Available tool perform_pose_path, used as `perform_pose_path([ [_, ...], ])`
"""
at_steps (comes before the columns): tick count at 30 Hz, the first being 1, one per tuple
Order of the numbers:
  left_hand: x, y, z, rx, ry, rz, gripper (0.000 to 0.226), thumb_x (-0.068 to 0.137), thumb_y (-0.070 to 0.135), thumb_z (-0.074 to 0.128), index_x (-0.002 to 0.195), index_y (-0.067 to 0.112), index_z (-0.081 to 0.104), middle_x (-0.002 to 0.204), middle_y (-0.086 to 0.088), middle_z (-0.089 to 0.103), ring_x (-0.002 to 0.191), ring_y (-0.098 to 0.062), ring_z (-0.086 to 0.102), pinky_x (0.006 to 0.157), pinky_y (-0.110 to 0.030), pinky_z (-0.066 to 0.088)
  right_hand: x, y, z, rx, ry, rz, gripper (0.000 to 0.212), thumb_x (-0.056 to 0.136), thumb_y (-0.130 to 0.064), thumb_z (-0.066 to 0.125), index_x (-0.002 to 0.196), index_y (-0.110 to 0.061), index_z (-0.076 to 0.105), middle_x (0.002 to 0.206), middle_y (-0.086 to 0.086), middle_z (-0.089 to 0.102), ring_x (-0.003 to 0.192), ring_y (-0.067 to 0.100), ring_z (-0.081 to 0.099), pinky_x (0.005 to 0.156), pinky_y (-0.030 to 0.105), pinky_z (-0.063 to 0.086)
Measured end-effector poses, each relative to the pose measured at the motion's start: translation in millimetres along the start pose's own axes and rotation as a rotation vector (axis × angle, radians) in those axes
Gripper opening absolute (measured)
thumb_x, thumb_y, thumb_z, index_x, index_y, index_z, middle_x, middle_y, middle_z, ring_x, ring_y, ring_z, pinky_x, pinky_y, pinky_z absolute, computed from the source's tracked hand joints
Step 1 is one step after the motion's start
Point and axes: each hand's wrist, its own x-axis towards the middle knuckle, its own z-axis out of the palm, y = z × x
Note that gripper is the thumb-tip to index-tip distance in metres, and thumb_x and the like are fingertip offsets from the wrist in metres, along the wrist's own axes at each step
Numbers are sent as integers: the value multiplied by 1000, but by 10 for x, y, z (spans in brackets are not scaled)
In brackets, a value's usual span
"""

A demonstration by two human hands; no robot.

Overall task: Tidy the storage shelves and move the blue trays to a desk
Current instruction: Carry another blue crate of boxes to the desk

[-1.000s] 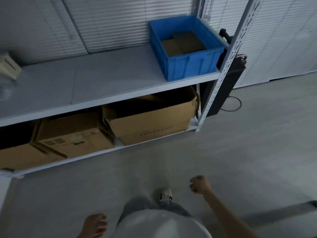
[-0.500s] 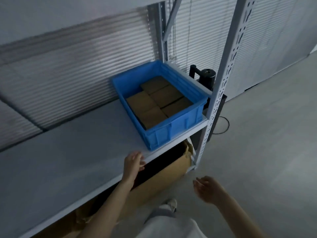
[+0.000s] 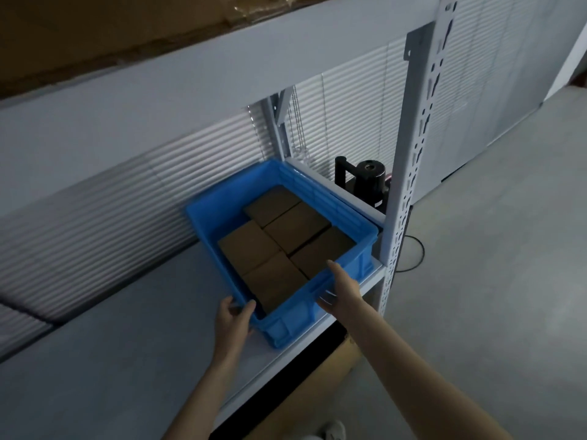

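While both arms are reaching in over the grey shelf (image 3: 127,344), the left hand (image 3: 233,315) is gripping the left wall of the blue tray (image 3: 286,327) close to its nearest corner. Its thumb is hooking over the rim and its fingers are wrapping the outside. The right hand (image 3: 341,293) is gripping the tray's near-right wall about midway, with the thumb lying along the top edge and the fingers curling under the lip.

The tray is sitting at the right end of the shelf, turned at an angle, with its nearest corner at the front edge and its right corner just beside the white slotted upright (image 3: 409,185). Inside it, flat brown boxes (image 3: 247,246) are lying side by side in one layer, about five of them, and they are covering most of the floor of the tray.

Under the shelf, an open cardboard carton (image 3: 317,395) is showing on the lower level. Overhead, more cardboard (image 3: 95,27) is resting on the upper shelf beam (image 3: 222,65). Closed blinds (image 3: 95,217) are running behind the rack. Past the upright, a black device (image 3: 368,176) is standing on the far right, and a dark cable (image 3: 416,252) is looping on the grey floor (image 3: 492,265). A shoe (image 3: 333,430) is poking in at the bottom edge.
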Motion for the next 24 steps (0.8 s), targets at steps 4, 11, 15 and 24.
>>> perform_pose_path([
  [4,-52,21,128,91,90,85,28,89,17,61,112,20,44,117,-12,55,106,-31,58,90,-52,53,-26,40,61,-64,2,-72,51,86,-45,70,116,-5,57,101,15,64,93,31,67,80,44,59],
  [11,-576,-197,-83,123,86,127,50,87,20,70,129,16,43,118,-4,54,107,-22,56,89,-38,51,-461,305,-198,-91,81,-65,32,95,-38,58,103,-8,50,86,10,51,81,26,56,84,45,54],
  [15,-960,-335,-369,254,156,226,52,89,36,70,130,21,44,111,-2,57,103,-22,59,84,-36,51,-904,681,-655,-96,152,-69,29,92,-36,57,95,-9,46,75,8,42,67,22,46,56,35,43],
  [24,-580,268,-370,946,150,596,50,89,35,65,129,6,55,127,-17,57,118,-35,53,95,-49,45,-1818,1385,-1924,-76,402,-131,32,90,-40,59,81,-11,47,65,8,38,53,20,36,49,30,28],
])
